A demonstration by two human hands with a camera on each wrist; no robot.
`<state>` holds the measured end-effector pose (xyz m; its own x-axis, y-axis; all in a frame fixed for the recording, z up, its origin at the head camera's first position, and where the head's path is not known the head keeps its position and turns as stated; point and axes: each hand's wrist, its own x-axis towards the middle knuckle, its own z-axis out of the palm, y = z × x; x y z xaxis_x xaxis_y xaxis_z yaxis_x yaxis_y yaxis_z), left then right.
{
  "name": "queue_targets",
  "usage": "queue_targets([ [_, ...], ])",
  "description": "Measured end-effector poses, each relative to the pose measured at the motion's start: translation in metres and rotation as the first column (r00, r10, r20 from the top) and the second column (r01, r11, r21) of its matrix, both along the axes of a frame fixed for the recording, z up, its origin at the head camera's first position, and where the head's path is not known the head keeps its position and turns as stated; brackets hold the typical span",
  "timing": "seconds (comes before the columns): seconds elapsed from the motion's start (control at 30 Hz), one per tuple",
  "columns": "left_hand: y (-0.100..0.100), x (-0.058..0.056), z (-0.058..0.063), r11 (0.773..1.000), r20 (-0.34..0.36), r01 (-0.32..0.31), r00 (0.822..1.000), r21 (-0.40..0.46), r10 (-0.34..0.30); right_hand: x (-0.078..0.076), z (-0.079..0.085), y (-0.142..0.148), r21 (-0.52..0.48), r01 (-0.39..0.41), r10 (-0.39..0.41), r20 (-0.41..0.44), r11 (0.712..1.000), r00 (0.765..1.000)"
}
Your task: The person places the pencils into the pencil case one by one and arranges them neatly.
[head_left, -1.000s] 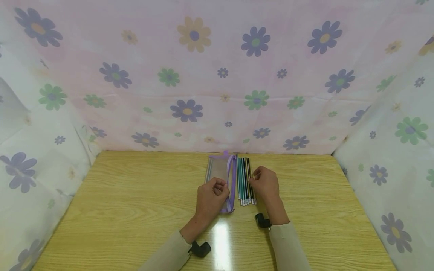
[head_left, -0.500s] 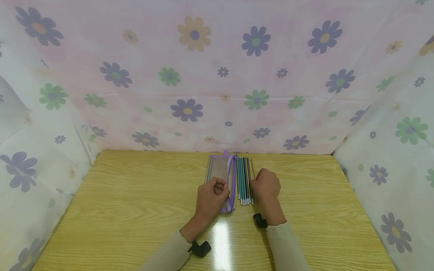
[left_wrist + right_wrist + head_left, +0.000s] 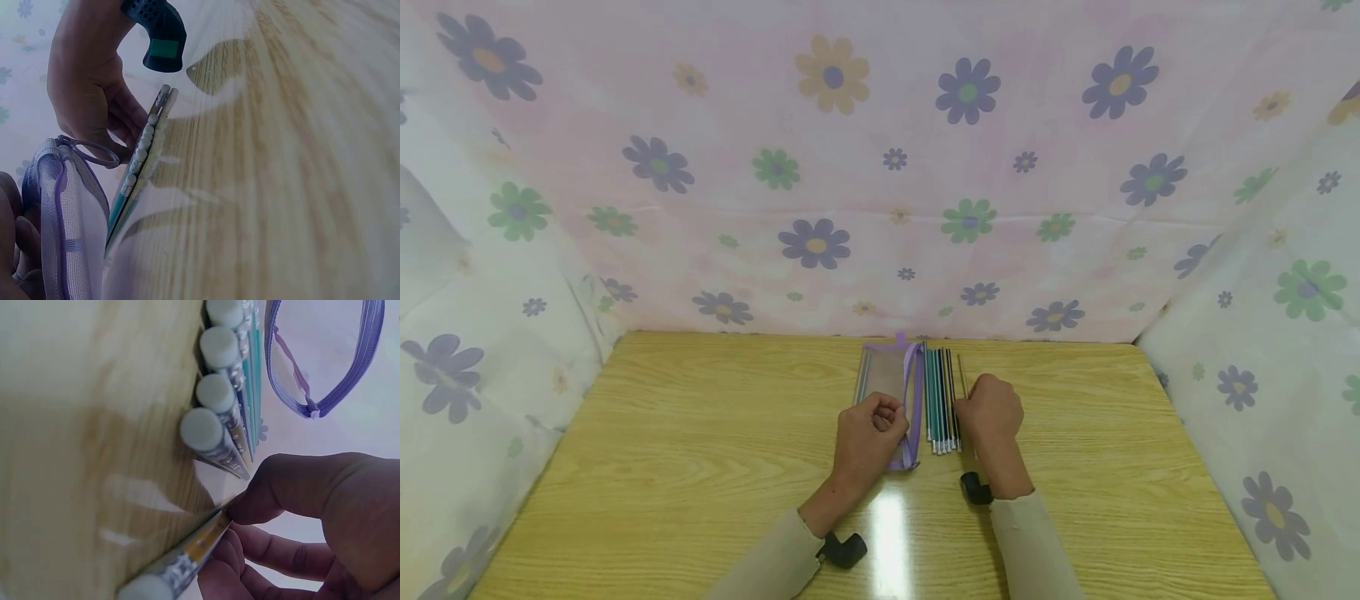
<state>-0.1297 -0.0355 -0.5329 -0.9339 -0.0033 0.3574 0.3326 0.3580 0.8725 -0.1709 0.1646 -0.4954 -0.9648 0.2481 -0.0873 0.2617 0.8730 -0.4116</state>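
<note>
A mesh pencil case (image 3: 883, 373) with purple zip trim lies on the table, its zip side gaping toward the right. My left hand (image 3: 867, 437) pinches the near part of its opening with curled fingers. Just right of the case, several pencils (image 3: 937, 396) in teal, dark and yellow lie in a row, white eraser ends toward me. My right hand (image 3: 992, 412) pinches a dark-and-yellow pencil (image 3: 203, 542) between thumb and fingers, and a gap separates it from the row. In the right wrist view its white eraser (image 3: 148, 587) sits low over the wood.
The wood-grain table (image 3: 700, 467) carries a bright light reflection in front of the case. Flower-print cloth (image 3: 865, 183) stands behind and on both sides. Black wrist-worn devices (image 3: 844, 552) hang below both wrists. Thin sticks show inside the case's left side.
My right hand has pinched the rightmost pencil and drawn it slightly right, away from the row. My left hand keeps its place at the case.
</note>
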Motion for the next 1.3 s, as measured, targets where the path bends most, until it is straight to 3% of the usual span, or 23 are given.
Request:
queue_targets([
  [0.67,0.000,0.000,0.001,1.000,0.008,-0.002,1.000,0.001,0.002,0.001,0.002,0.000,-0.009,0.025,-0.025,0.011,1.000,1.000],
  [0.97,0.000,0.000,0.001,1.000,0.009,0.000,1.000,0.008,0.000,0.004,0.010,0.000,-0.106,0.010,-0.012,-0.016,0.994,1.000],
  [1.3,0.000,0.000,0.003,1.000,-0.007,0.001,1.000,0.015,-0.001,0.007,0.018,0.000,-0.248,-0.042,0.029,-0.057,0.968,0.998],
])
